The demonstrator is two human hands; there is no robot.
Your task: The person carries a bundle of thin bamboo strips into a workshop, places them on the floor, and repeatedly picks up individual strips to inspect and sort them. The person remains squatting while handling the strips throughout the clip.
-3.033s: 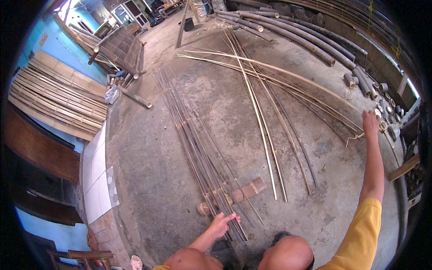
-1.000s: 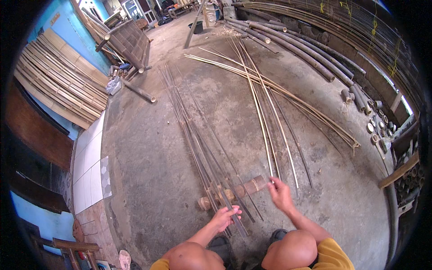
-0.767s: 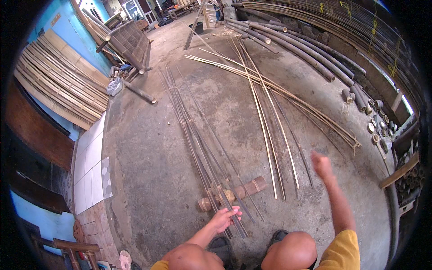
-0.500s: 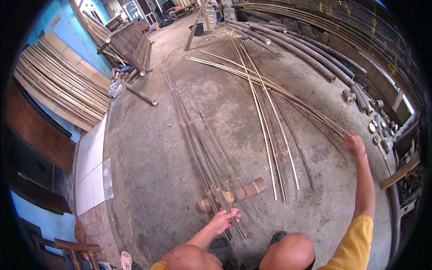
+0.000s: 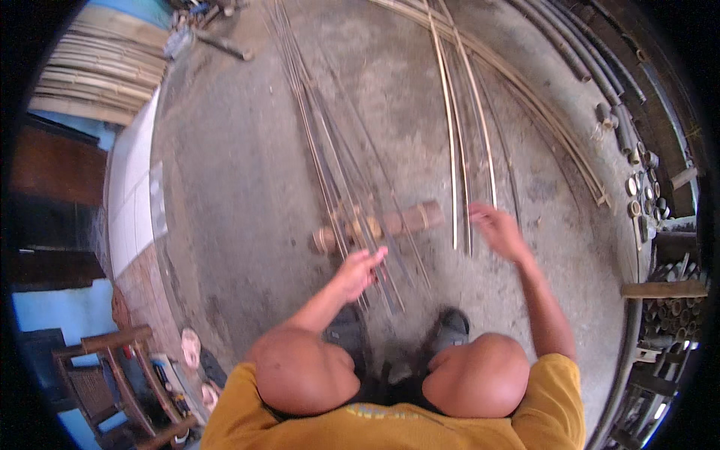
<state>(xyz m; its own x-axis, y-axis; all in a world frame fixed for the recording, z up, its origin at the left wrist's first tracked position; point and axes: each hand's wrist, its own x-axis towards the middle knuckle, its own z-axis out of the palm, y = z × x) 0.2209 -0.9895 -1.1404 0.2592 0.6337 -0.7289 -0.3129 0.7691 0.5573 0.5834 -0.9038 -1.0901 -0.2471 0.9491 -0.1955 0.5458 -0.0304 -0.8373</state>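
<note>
My left hand [image 5: 358, 274] is closed around thin dark bamboo strips [image 5: 330, 150], which slant away from me across a short bamboo log [image 5: 420, 217] lying on the floor. The strips' near ends stick out just below my fingers, close to my feet. My right hand [image 5: 498, 232], slightly blurred, hovers with fingers stretched out beside the near ends of several pale bamboo strips [image 5: 451, 150]. It holds nothing that I can see. Another bundle of long strips [image 5: 540, 112] curves over the floor to the far right, untouched by either hand.
Thick bamboo poles [image 5: 555, 41] and cut bamboo pieces [image 5: 637, 195] lie along the right side. Split bamboo panels [image 5: 101, 71] lean at the far left above a white tiled ledge [image 5: 135, 187]. A bamboo chair [image 5: 120, 375] and pink sandals [image 5: 191, 347] are at the lower left.
My right hand has let go of the strip bundle at the right and moved left toward the pale strips. My left hand keeps hold of the dark strips. The view has tilted down.
</note>
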